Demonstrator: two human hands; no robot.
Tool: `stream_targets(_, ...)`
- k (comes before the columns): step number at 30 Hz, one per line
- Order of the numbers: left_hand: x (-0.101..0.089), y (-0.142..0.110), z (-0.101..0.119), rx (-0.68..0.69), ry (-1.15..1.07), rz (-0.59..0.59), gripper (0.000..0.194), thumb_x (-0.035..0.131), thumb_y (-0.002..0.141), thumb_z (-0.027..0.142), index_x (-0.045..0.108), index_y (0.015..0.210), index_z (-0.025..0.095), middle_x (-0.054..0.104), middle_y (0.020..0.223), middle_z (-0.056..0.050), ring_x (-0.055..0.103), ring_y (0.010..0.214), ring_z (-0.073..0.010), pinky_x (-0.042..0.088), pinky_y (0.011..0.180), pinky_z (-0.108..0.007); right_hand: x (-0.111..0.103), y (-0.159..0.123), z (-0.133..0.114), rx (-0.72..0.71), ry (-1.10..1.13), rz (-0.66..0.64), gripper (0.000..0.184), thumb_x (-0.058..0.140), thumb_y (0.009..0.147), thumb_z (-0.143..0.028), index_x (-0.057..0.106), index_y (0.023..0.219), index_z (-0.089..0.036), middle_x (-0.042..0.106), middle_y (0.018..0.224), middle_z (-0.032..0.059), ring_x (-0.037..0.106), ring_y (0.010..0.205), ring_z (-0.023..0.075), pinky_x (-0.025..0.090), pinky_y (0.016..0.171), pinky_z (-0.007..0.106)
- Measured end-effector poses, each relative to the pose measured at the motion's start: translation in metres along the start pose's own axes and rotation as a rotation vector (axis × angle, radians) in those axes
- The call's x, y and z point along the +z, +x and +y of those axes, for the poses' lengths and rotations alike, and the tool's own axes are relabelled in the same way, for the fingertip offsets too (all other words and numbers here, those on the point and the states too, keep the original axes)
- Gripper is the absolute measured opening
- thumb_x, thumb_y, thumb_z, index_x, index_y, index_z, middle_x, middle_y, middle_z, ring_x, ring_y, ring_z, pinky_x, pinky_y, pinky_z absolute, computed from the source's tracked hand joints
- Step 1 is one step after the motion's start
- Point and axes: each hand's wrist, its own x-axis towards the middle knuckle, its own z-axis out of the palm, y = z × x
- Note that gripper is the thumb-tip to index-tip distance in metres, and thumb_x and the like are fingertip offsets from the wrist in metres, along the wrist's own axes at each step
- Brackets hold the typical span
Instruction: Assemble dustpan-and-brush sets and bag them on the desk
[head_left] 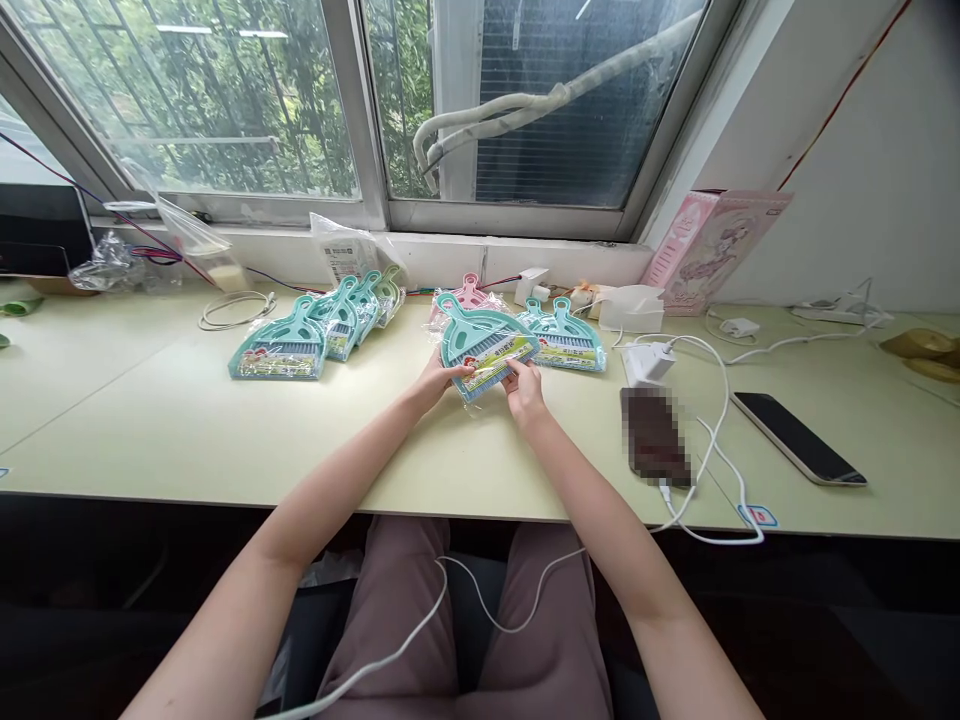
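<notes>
A teal mini dustpan-and-brush set (484, 343) in a clear wrapper is held just above the pale green desk (150, 420), tilted up toward me. My left hand (437, 379) grips its lower left corner. My right hand (524, 390) pinches its lower right edge by the printed label. Both hands are closed on the packet. Another teal set (564, 340) lies flat just to the right, and a pink set (469, 291) lies behind it.
A row of teal sets (281, 347) overlaps at the left. A white charger (649, 362) with cable, a blurred phone (655, 436) and a dark phone (799, 438) lie to the right. A pink box (712, 245) leans on the wall. Plastic bags (346, 250) sit by the window.
</notes>
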Motion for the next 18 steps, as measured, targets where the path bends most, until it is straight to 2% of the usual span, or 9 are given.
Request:
stream_targets(4,-0.001,0.0,0.001,0.003,0.004,-0.019,0.089,0.085,0.058,0.022,0.045,0.138,0.025,0.068,0.111,-0.007,0.067,0.096,-0.0235,0.054,0.087,-0.038,0.004,-0.003,-0.006,0.065,0.087,0.042,0.019,0.064,0.076,-0.017,0.059,0.094,-0.021,0.071,0.09,0.0006,0.068,0.083,0.0123,0.059,0.072,0.022)
stream_targets(7,-0.001,-0.001,0.003,0.006,0.016,-0.037,0.084,0.084,0.061,0.024,0.047,0.136,0.026,0.069,0.113,-0.008,0.067,0.099,-0.0251,0.055,0.087,-0.039,0.005,-0.005,-0.008,0.062,0.095,0.044,0.017,0.064,0.08,-0.017,0.06,0.096,-0.021,0.071,0.09,0.001,0.069,0.085,0.0135,0.061,0.072,0.024)
stream_targets(13,0.006,-0.006,0.005,-0.008,0.014,-0.069,0.078,0.084,0.063,0.029,0.051,0.133,0.027,0.068,0.121,-0.007,0.065,0.109,-0.0268,0.053,0.094,-0.042,0.0,-0.001,-0.006,-0.029,0.017,0.004,0.026,0.072,0.076,-0.022,0.063,0.101,-0.021,0.072,0.088,0.002,0.069,0.086,0.0145,0.06,0.079,0.026)
stream_targets(18,0.018,-0.009,0.0,-0.109,-0.047,-0.086,0.065,0.086,0.062,0.031,0.061,0.121,0.02,0.066,0.126,-0.01,0.062,0.117,-0.0286,0.053,0.093,-0.036,-0.003,0.004,-0.008,-0.119,0.008,0.007,0.033,0.073,0.075,-0.026,0.063,0.107,-0.024,0.072,0.086,0.0002,0.07,0.084,0.0146,0.06,0.079,0.027)
